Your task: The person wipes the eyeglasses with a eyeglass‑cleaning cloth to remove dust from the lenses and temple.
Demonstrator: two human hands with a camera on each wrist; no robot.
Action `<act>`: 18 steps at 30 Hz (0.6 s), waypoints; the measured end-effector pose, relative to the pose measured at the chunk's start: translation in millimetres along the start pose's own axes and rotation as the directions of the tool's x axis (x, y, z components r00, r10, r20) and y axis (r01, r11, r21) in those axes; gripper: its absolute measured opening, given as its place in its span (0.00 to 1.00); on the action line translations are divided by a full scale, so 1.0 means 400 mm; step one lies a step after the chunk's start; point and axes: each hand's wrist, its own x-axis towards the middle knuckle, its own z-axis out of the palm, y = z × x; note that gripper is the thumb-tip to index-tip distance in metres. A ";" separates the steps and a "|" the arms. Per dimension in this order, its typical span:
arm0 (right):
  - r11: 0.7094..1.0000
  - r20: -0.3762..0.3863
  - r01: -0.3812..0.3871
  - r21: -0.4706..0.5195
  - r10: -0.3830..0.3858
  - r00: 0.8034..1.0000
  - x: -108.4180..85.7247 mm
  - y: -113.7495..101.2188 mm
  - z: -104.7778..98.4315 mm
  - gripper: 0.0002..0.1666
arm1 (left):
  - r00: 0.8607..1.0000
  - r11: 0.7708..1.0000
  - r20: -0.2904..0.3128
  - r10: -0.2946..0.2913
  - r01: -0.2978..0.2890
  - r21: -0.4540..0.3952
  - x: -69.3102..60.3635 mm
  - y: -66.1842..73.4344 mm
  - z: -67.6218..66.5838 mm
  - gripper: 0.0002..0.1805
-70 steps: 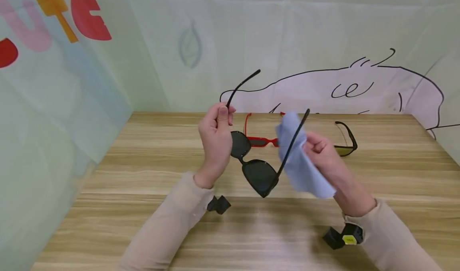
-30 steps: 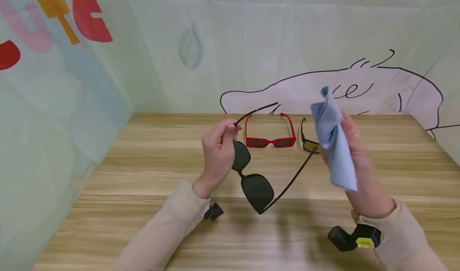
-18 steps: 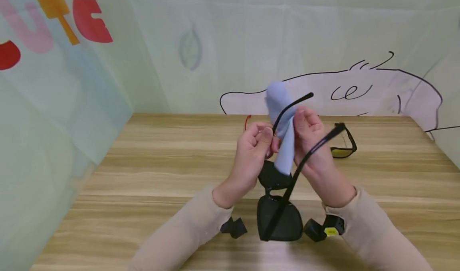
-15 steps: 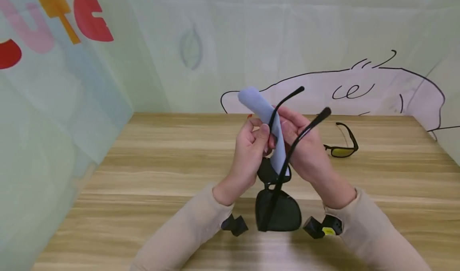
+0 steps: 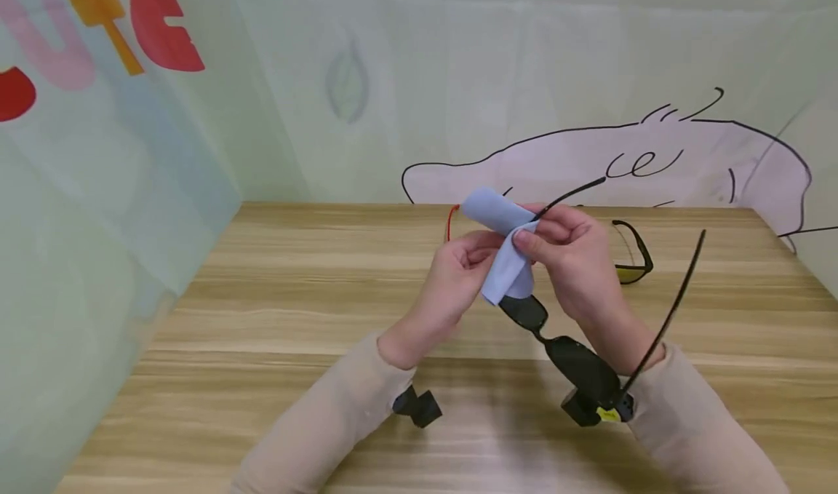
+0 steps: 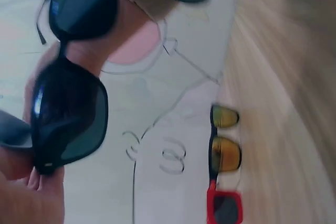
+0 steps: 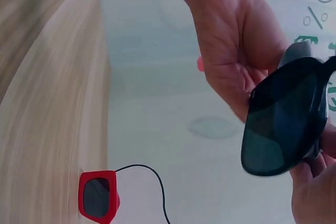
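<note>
Black sunglasses (image 5: 583,367) hang tilted between the hands, one temple pointing up to the right. My left hand (image 5: 452,279) grips them at the far corner of the frame; that corner is partly hidden by a light blue cloth (image 5: 504,268). My right hand (image 5: 579,261) pinches the cloth around the other temple, near its hinge. In the left wrist view both dark lenses of the sunglasses (image 6: 71,111) face the camera, with the left hand (image 6: 31,198) at the lower corner. In the right wrist view one lens of the sunglasses (image 7: 283,119) covers part of the fingers.
Red-framed glasses (image 6: 224,206) stand at the back of the wooden table (image 5: 294,297), mostly hidden behind the hands in the head view. Black glasses with yellow lenses (image 5: 633,272) lie to their right. A printed cloth backdrop (image 5: 294,101) rises behind the table.
The right hand swung away with the cloth, then came back to the sunglasses. Since half a second ago the sunglasses have turned, their lower lens swinging right, and the cloth now wraps a temple.
</note>
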 end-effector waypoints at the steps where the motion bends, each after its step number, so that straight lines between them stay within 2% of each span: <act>1: 1.000 -0.023 0.008 0.004 -0.008 1.000 -0.002 -0.001 0.001 0.21 | 1.000 0.999 0.020 0.013 -0.014 0.038 0.001 0.000 -0.004 0.14; 4: 0.999 -0.056 0.052 -0.016 -0.053 0.997 -0.006 0.000 0.005 0.18 | 0.998 0.994 0.051 0.043 -0.047 0.100 0.005 0.003 -0.010 0.15; 7: 0.995 -0.041 0.068 -0.072 -0.071 0.997 -0.013 0.003 0.008 0.18 | 0.998 0.992 0.028 0.049 -0.052 0.117 0.006 0.006 -0.006 0.15; 10: 0.987 -0.028 0.028 -0.156 -0.033 0.999 -0.018 0.002 0.006 0.18 | 0.999 0.988 -0.007 0.044 -0.042 0.150 0.001 0.001 -0.001 0.14; 12: 0.984 -0.050 -0.016 -0.179 0.008 0.999 -0.018 0.000 0.002 0.16 | 0.999 0.980 -0.012 0.046 -0.043 0.192 -0.005 -0.006 0.000 0.13; 13: 0.985 -0.071 -0.031 -0.168 0.019 0.997 -0.017 -0.003 0.000 0.15 | 0.999 0.974 -0.001 0.053 -0.052 0.221 -0.008 -0.008 -0.001 0.13; 15: 0.995 -0.113 -0.064 -0.083 0.054 0.992 -0.014 -0.015 -0.006 0.15 | 0.997 0.963 0.020 0.068 -0.071 0.261 -0.017 -0.010 -0.002 0.12; 18: 0.995 -0.163 -0.042 0.086 0.056 0.985 -0.008 -0.035 -0.017 0.13 | 0.996 0.965 0.054 0.064 -0.076 0.250 -0.027 -0.009 -0.003 0.12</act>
